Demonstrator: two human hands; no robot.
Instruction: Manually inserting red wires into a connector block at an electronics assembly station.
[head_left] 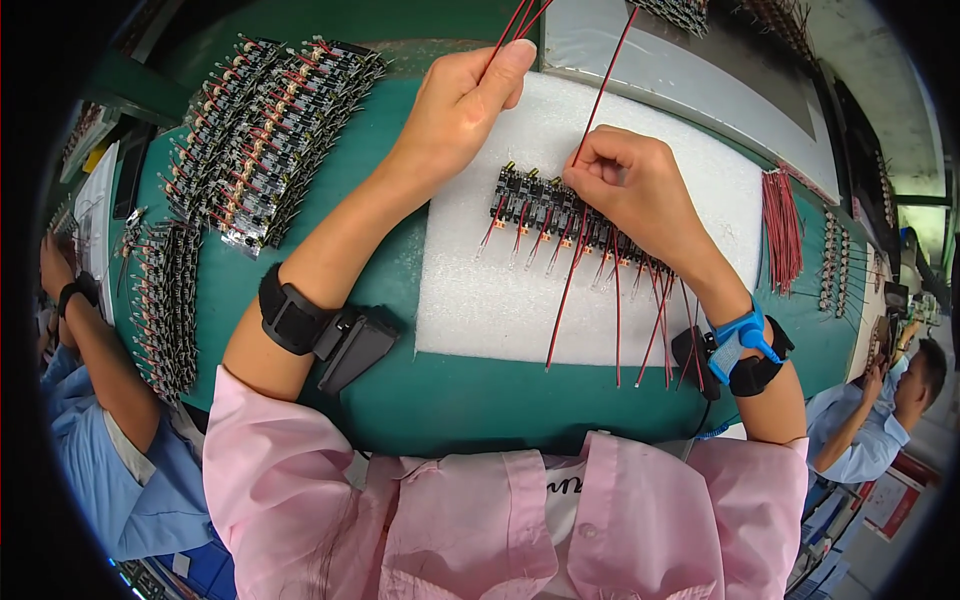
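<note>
My left hand is closed around a few thin red-and-black wires, whose ends stick up past the thumb. In a pinch, my right hand holds a long red-and-black wire that slants across the row of small circuit boards. The boards lie joined side by side on a white foam pad. Several wires hang from the row's right part toward me, and short clear-tipped leads stick out along its near edge. My right fingers hide part of the row, so contact with a board cannot be made out.
More rows of wired boards stand on the green table at left, with another stack nearer. A red wire bundle lies right of the foam. A grey metal tray is behind. Co-workers sit at left and right.
</note>
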